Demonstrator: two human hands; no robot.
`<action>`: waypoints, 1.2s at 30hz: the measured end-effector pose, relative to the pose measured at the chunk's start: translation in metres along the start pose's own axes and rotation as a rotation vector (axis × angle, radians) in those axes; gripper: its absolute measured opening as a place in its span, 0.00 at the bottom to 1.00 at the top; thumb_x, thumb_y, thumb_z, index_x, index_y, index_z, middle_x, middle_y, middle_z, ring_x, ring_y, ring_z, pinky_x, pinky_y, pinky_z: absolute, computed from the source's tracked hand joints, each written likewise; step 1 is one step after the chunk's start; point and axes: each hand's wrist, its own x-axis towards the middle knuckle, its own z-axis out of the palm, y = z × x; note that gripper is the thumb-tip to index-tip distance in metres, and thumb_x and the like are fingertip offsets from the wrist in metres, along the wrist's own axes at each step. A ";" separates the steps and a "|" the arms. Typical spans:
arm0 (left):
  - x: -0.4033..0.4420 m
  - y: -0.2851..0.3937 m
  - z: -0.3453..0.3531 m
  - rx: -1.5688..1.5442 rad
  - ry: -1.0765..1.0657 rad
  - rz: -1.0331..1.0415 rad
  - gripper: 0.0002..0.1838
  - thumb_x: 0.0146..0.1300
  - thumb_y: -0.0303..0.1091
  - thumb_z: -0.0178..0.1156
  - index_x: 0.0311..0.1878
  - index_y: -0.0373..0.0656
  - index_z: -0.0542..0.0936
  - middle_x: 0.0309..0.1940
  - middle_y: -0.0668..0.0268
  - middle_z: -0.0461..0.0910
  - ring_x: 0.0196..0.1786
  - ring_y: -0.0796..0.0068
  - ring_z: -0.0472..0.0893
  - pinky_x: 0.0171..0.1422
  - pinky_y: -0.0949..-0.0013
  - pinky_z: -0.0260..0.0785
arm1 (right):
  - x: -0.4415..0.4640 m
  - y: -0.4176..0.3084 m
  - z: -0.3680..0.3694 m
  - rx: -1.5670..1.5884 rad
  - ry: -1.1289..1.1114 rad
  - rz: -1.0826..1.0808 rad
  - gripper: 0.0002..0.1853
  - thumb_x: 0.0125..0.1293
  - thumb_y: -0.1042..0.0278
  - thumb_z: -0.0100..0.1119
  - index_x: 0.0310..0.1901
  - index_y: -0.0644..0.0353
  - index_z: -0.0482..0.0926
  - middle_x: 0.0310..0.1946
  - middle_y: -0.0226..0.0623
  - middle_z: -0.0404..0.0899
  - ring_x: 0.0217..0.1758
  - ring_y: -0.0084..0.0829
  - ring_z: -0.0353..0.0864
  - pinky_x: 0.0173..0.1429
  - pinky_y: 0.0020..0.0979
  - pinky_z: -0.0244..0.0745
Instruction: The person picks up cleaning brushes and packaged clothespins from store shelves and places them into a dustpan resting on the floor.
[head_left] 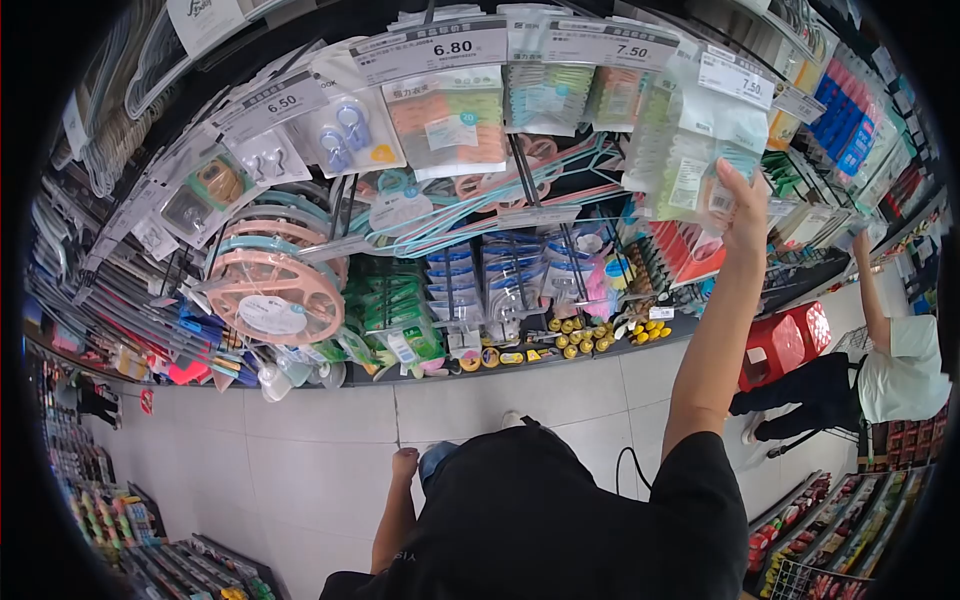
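My right hand (pixel 742 208) is raised to the upper right of the rack, its fingers closed on the lower edge of a clear pack of clothes pegs (pixel 690 165). The pack is below a 7.50 price tag (pixel 735 78); whether it still hangs on its hook I cannot tell. Pale green pegs show through the plastic, with a white label. To the left hang more peg packs, one with orange and green pegs (pixel 450 122). Low at my side, my left hand (pixel 404 463) hangs with curled fingers, apart from the goods, and nothing shows in it.
Round pink hangers (pixel 275 290), pastel clothes hangers (pixel 480 205) and green packs (pixel 395 310) fill the rack. Red plastic stools (pixel 785 345) stand to the right. Beyond them is another person in a white shirt (pixel 905 370) with an arm raised towards the shelves.
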 end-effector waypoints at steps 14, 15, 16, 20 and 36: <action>-0.058 0.169 0.004 -0.157 -0.316 0.157 0.17 0.61 0.34 0.61 0.49 0.33 0.78 0.39 0.61 0.82 0.38 0.71 0.82 0.46 0.70 0.74 | -0.053 0.031 -0.004 -0.033 0.004 0.089 0.35 0.46 0.65 0.69 0.56 0.69 0.67 0.44 0.41 0.77 0.44 0.31 0.79 0.46 0.29 0.77; -0.071 0.192 0.002 -0.177 -0.369 0.163 0.18 0.62 0.35 0.62 0.50 0.33 0.77 0.40 0.61 0.82 0.39 0.72 0.81 0.48 0.69 0.73 | -0.070 0.034 0.003 -0.082 0.026 0.161 0.37 0.45 0.65 0.70 0.57 0.69 0.67 0.44 0.41 0.77 0.44 0.31 0.80 0.46 0.29 0.77; -0.083 0.214 0.000 -0.227 -0.423 0.218 0.18 0.63 0.35 0.61 0.51 0.33 0.77 0.41 0.60 0.82 0.40 0.72 0.81 0.49 0.70 0.73 | -0.086 0.037 0.013 -0.023 -0.002 0.163 0.39 0.43 0.64 0.71 0.58 0.70 0.66 0.45 0.41 0.77 0.45 0.32 0.79 0.48 0.29 0.76; -0.138 0.317 -0.019 -0.374 -0.626 0.439 0.20 0.66 0.36 0.59 0.56 0.33 0.73 0.48 0.59 0.79 0.50 0.71 0.79 0.56 0.69 0.70 | -0.143 0.060 0.057 0.275 -0.142 0.217 0.42 0.40 0.65 0.71 0.59 0.71 0.65 0.48 0.42 0.77 0.47 0.31 0.79 0.54 0.29 0.72; -0.193 0.404 -0.032 -0.950 -0.378 0.526 0.17 0.68 0.33 0.55 0.57 0.36 0.72 0.50 0.68 0.77 0.49 0.84 0.74 0.55 0.77 0.64 | -0.217 0.108 0.113 0.082 -0.393 0.573 0.18 0.59 0.69 0.66 0.48 0.69 0.74 0.39 0.35 0.80 0.40 0.20 0.77 0.46 0.24 0.71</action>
